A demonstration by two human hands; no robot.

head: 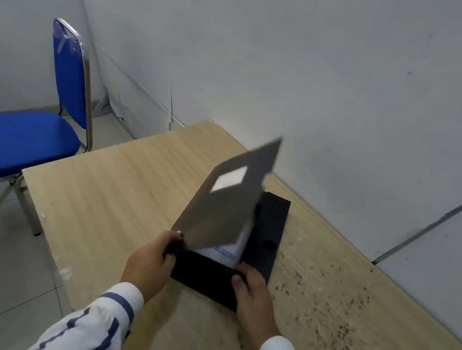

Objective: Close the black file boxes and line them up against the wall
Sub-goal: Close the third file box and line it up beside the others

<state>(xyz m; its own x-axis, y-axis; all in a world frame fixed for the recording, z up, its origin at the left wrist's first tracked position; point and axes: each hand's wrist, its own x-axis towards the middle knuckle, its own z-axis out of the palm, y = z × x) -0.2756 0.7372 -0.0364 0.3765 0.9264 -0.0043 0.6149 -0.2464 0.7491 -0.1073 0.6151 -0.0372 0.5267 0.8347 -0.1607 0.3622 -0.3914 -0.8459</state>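
Observation:
A black file box [206, 280] lies on the wooden table [115, 191] in front of me, its grey lid [228, 202] raised and tilted, blurred by motion. White papers with blue print [228, 250] show inside. My left hand [151, 262] grips the lid's lower left corner. At the box's near right corner, my right hand [253, 296] holds the edge. A second black file box [271, 228] lies flat just behind the first one, a short way from the wall [302, 79].
A blue padded chair [23, 138] with a metal frame stands on the tiled floor left of the table. The table's right side [352, 319] is speckled with dark marks. The table's far edge runs along the white wall.

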